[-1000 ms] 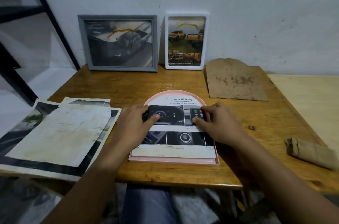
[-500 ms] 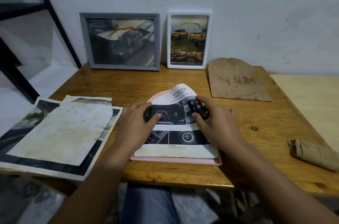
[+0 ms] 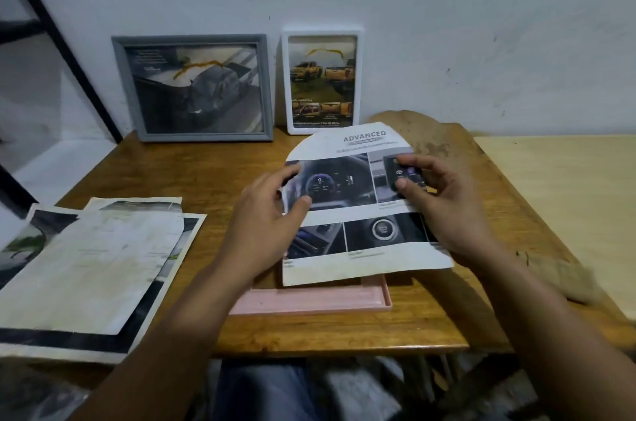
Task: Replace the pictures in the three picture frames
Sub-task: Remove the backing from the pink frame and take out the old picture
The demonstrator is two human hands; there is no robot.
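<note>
An arch-topped printed picture headed "ADVANCED" is lifted clear of the pink frame, which lies flat at the table's front. My right hand pinches the picture's right side between thumb and fingers. My left hand holds its left edge, thumb on the printed face. A grey frame and a white frame lean upright against the wall, each with a truck picture inside.
Loose printed sheets are stacked at the table's left front. A brown arch-shaped backing board lies behind the picture. A folded brown cloth sits at the right edge, beside a pale table. A black metal rack stands left.
The picture lay flat in the pink frame a second ago. Both hands have peeled it up from the top and now hold it above the frame, shifted right.
</note>
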